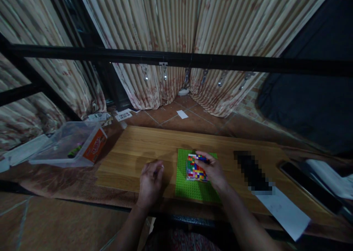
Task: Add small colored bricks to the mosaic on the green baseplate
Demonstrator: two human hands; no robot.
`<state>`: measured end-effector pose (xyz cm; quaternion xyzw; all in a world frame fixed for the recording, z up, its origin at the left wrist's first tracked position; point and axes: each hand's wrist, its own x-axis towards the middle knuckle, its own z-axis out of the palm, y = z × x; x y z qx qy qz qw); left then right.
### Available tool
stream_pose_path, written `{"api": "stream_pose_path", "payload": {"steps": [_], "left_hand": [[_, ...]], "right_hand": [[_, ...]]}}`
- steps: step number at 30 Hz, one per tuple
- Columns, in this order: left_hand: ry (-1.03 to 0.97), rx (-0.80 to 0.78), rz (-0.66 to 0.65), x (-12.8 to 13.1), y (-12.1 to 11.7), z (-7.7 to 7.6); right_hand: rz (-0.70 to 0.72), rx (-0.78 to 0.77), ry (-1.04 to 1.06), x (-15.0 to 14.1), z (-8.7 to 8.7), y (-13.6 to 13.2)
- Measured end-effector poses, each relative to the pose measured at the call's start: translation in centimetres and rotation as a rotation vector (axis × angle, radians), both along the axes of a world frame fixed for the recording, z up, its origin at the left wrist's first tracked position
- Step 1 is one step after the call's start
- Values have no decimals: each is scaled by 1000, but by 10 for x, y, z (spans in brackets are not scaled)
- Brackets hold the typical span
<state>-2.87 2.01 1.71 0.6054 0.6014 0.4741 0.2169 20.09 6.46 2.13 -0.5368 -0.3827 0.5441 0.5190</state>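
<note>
A low block built of multicoloured toy bricks [194, 172] rests on a green studded baseplate [183, 190]. My right hand [213, 168] reaches over its right side, with thumb and index finger closed on its far right part. Those fingers hide the bricks beneath them. Left of the baseplate, just above the wooden board, is my left hand [151, 177]. Its fingers are curled together in a pinch, and a tiny pale spot shows at the tips, too small to name.
The wooden board [118, 159] bears a white sheet [284, 210] and a dark phone-like slab [309, 186] at right. A clear plastic bin [63, 144] with an orange label stands left. A black bar [124, 55] crosses before the striped curtains [176, 23].
</note>
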Motion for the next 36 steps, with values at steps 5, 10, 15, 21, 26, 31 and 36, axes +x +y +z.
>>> {"api": "stream_pose_path", "payload": {"steps": [5,10,15,21,26,31,36], "left_hand": [[-728,-211,-61,23,-12,34],[-1132,-336,-80,34,-29,59],[-1276,-410,-83,43,-42,69],[-1330,-419,-166,53,-54,68],[-1253,-420,-176,62,-56,66],[-957,-339,-74,61,-52,48],[-318,-81,177,21,-39,8]], "right_hand": [[39,63,-94,4,-1,0],[-113,385,-443,-4,26,-23],[44,650,-602,-34,61,-67],[77,706,-716,-51,61,-87],[89,693,-730,-46,56,-91],[52,625,-714,-30,48,-87],[-117,489,-726,7,27,-66]]}}
